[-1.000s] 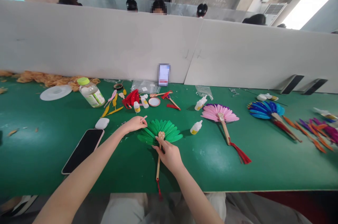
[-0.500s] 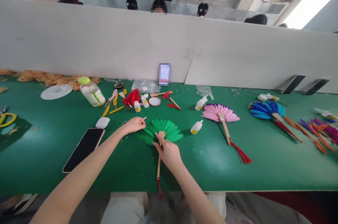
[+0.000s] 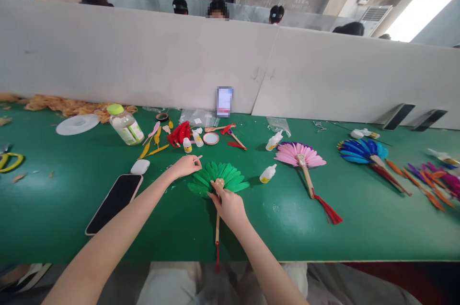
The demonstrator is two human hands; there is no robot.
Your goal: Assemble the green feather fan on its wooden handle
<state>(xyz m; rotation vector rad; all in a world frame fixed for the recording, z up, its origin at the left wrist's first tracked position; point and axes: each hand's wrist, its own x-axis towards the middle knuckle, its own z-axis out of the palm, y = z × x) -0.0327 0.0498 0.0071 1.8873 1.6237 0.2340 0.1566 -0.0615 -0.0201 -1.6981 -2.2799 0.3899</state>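
Note:
A green feather fan (image 3: pixel 224 170) lies on the table in front of me, its wooden handle toward me and a red tassel (image 3: pixel 217 259) at the end. My right hand (image 3: pixel 230 204) is closed on the fan where feathers and handle meet, with fingers by a pale, dotted heart-shaped piece (image 3: pixel 220 182). My left hand (image 3: pixel 187 166) hovers by the fan's upper left edge, fingers curled and pinched together; what they hold, if anything, is too small to see. A glue bottle (image 3: pixel 268 173) stands right of the fan.
Right of me lie a pink feather fan (image 3: pixel 301 155) and a blue feather fan (image 3: pixel 364 150). On the left are a black-screened phone (image 3: pixel 114 204), a green-lidded jar (image 3: pixel 125 125) and yellow-handled scissors (image 3: pixel 12 162). Red feathers (image 3: pixel 179 133) lie behind. A white partition (image 3: pixel 143 55) runs along the back.
My left hand has shifted slightly right and up along the fan's edge. The fan's handle end has swung slightly to the right. My right hand keeps its hold.

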